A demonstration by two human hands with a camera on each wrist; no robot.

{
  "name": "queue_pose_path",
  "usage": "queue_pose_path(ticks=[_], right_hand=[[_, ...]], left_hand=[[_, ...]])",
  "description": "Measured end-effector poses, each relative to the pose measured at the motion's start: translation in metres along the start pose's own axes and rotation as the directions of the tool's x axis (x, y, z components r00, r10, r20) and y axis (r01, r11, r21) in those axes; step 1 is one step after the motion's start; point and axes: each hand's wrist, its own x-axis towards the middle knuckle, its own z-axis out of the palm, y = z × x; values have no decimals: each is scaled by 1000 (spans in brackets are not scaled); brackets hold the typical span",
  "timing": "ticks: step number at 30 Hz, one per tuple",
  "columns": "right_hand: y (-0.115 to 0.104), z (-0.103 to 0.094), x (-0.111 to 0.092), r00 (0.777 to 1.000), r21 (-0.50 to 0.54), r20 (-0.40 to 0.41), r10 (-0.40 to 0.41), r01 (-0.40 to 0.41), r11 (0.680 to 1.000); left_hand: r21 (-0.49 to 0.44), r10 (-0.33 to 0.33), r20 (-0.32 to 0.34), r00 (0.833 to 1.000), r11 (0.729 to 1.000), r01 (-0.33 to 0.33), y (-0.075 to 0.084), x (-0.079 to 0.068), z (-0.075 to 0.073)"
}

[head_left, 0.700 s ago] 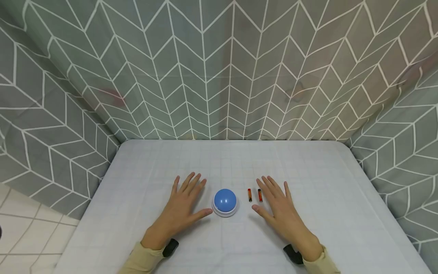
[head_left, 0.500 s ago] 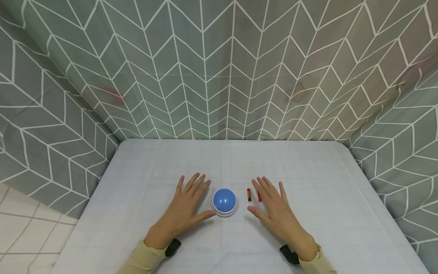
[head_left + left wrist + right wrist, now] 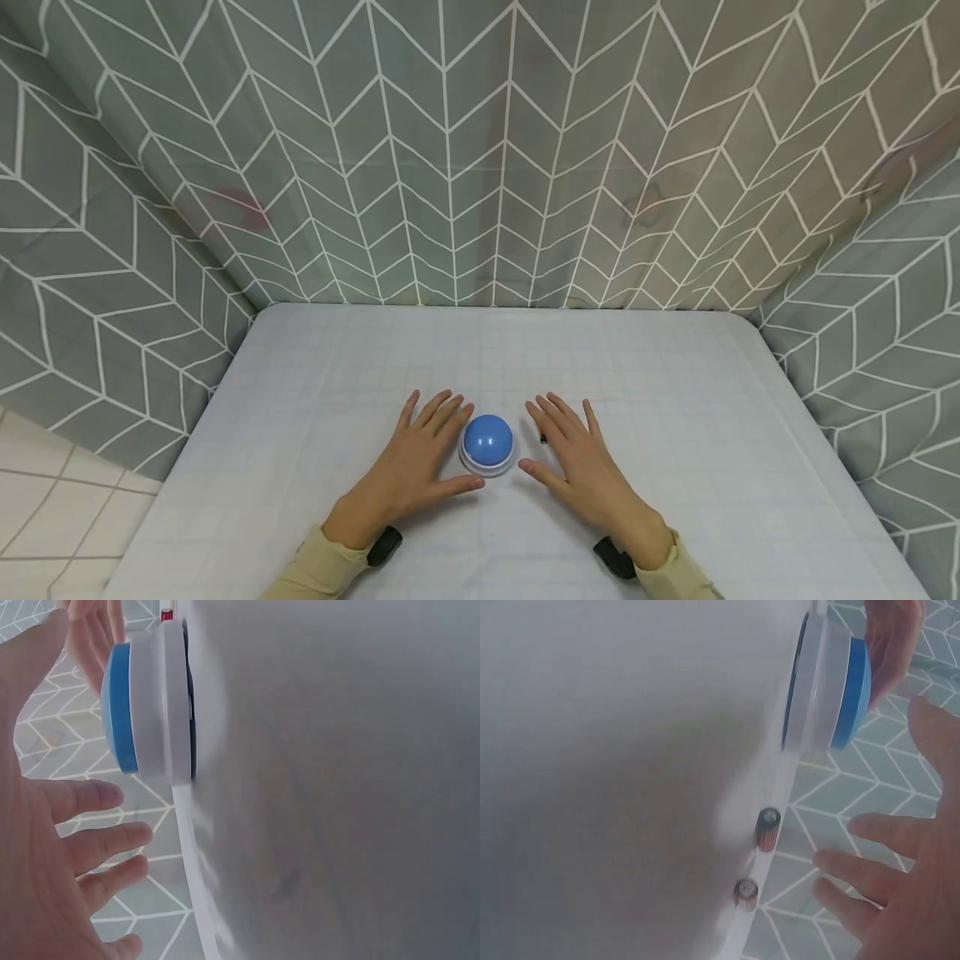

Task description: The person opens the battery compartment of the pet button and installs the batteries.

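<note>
A round push-button lamp with a blue dome and white base [image 3: 487, 442] sits on the table between the two hands. My left hand [image 3: 416, 462] hovers at its left side, fingers spread, thumb close to the base's front edge. On the other side my right hand [image 3: 577, 471] is held with fingers spread, a small gap from the base. Two small red-and-black batteries lie under the right hand; the right wrist view shows one battery [image 3: 768, 829] nearer the lamp and a second battery [image 3: 745, 894] farther off. In the head view the right hand mostly hides them.
A white cloth covers the table [image 3: 360, 350]. Grey curtains [image 3: 480, 150] with white zigzag lines hang behind it and at both sides. Pale floor tiles [image 3: 60, 500] show at the lower left. Each wrist wears a black strap device [image 3: 385, 546].
Both hands have moved inward toward the blue-domed lamp, the right one farther, passing over the batteries and covering them in the head view. The lamp stays in place on the table.
</note>
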Motion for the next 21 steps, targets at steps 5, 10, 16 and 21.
queue_pose_path(ticks=[5, 10, 16, 21], right_hand=[[-5, 5, 3, 998, -11, -15, -59, 59, 998], [-7, 10, 4, 996, -16, -28, -88, 88, 996], [-10, 13, 5, 995, -22, -14, -102, 102, 995], [-13, 13, 6, 994, -15, -2, -107, 107, 994]], left_hand=[[-21, 15, 27, 1000, 1000, -15, 5, 3, 2], [-34, 16, 49, 999, 999, -14, 10, 5, 3], [-30, 12, 92, 996, 1000, -10, 14, 6, 6], [-5, 37, 82, 996, 999, -37, 16, 9, 8]])
